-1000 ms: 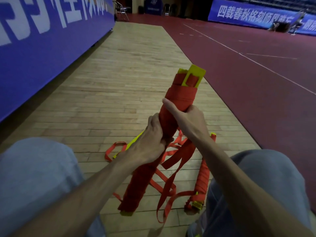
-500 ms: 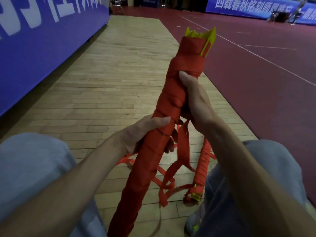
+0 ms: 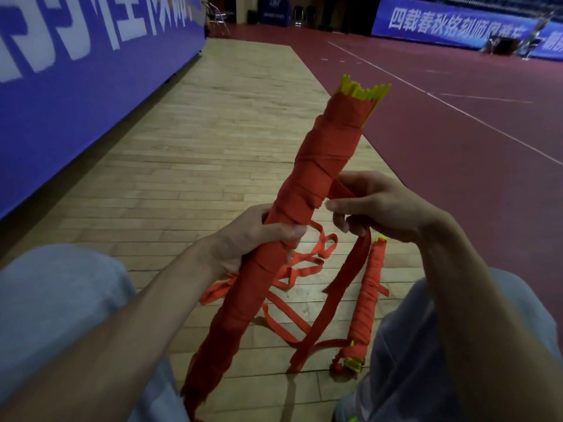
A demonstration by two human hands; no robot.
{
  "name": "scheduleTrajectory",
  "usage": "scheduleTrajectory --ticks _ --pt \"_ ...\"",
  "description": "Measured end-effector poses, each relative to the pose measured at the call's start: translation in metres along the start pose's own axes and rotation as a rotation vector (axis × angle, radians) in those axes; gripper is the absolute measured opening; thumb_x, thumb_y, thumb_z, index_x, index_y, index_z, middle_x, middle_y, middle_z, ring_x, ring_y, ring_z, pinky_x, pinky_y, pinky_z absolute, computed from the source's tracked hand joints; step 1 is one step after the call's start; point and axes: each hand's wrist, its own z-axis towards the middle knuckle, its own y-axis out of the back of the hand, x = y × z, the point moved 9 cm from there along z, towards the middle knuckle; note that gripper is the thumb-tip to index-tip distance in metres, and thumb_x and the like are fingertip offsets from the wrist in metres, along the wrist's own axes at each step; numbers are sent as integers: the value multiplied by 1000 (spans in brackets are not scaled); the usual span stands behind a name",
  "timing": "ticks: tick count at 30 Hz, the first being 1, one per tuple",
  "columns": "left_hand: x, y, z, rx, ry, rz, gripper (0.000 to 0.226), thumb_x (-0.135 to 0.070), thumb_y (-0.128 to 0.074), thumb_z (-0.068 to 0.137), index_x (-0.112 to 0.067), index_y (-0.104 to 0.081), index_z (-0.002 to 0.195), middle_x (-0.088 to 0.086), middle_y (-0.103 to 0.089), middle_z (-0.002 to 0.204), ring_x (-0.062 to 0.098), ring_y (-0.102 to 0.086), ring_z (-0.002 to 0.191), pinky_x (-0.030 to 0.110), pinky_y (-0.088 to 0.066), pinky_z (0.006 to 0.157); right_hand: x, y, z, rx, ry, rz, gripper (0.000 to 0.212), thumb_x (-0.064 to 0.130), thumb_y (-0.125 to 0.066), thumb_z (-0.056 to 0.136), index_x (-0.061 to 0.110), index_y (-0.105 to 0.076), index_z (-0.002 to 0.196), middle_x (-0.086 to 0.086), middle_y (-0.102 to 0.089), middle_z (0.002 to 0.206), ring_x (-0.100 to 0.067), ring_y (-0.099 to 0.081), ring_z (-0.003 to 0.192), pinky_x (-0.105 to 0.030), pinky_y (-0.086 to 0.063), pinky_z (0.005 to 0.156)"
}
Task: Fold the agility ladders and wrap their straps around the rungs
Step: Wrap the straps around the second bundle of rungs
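Observation:
A long bundle of yellow rungs wrapped in red strap (image 3: 316,166) tilts up and to the right in front of me, yellow rung ends showing at its top. My left hand (image 3: 259,239) grips the bundle at its middle. My right hand (image 3: 377,205) is just right of the bundle, fingers closed on the loose red strap (image 3: 341,287), which hangs down to the floor. More slack strap lies in loops on the wood under the bundle. A second wrapped ladder bundle (image 3: 367,303) lies on the floor by my right knee.
I sit on a wooden floor strip (image 3: 213,141) with my knees at both lower corners. A blue banner wall (image 3: 76,86) runs along the left. Dark red court flooring (image 3: 472,132) stretches to the right. A folding chair (image 3: 217,18) stands far back.
The bundle has tipped further to the right. My right hand slid down from the bundle's upper part to the loose strap beside it. My left hand stayed around the middle.

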Motion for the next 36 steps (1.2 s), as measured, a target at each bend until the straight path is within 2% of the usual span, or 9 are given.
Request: scheduleTrajectory --ticks 3,11,13,17,20,23,27,31,36 --pt "-1 10 3 -87 5 13 38 -29 -82 62 -11 -62 89 6 -60 73 17 -59 62 30 -51 57 -13 7 4 -66 -78 -26 27 -3 -44 99 6 -66 112 -6 -72 93 -17 -62 71 -24 -53 52" --pt "16 48 9 -566 96 333 59 -55 -86 61 -23 -62 103 -3 -71 88 13 -68 80 36 -57 70 -18 -5 17 -240 -157 -148 29 0 -35 99 -9 -60 107 -9 -61 75 -16 -53 55 -22 -42 45" --pt "16 44 9 -557 134 481 71 -59 -84 61 -20 -51 111 1 -68 94 14 -66 80 38 -57 71 -23 -4 19 -304 -208 -175 34 18 -40 102 -5 -63 93 -15 -62 73 -15 -50 49 -21 -39 41" --pt "12 24 10 -474 162 685 57 -32 -62 90 -19 -27 133 4 -54 113 16 -63 81 31 -51 65 -23 1 17 -535 -188 -402 65 67 -55 85 4 -66 73 -6 -66 60 -9 -58 45 -21 -46 45" --pt "10 4 9 -411 79 918 67 -27 -53 97 -16 -9 146 8 -35 136 21 -60 98 37 -53 80 -29 1 13 -667 -223 -472 79 79 -57 73 2 -69 72 -7 -68 60 -14 -64 47 -28 -54 52" --pt "7 -6 6 -427 -9 959 68 -29 -57 97 -13 -11 144 12 -45 131 19 -59 91 30 -49 72 -31 2 9 -749 -280 -509 77 85 -56 69 8 -65 67 -4 -65 61 -18 -64 55 -32 -49 50" --pt "-1 -4 5 -445 -102 890 64 -36 -68 90 -16 -24 133 5 -53 122 19 -64 95 37 -56 79 -22 7 7 -760 -239 -450 62 77 -60 75 16 -62 63 -2 -64 60 -19 -64 56 -32 -49 51" --pt "-20 1 7 -311 -214 541 63 -34 -84 74 -29 -40 119 -1 -60 103 0 -63 86 17 -53 75 -9 18 1 -719 -136 -286 63 69 -62 79 7 -69 67 -9 -67 57 -18 -62 44 -31 -50 46" --pt "-14 17 9 -115 -190 -111 70 -49 -88 61 -20 -59 118 12 -54 104 21 -58 94 29 -52 77 -4 32 -9 -768 -74 27 57 62 -67 79 6 -67 71 -6 -60 55 -12 -52 40 -25 -40 42"
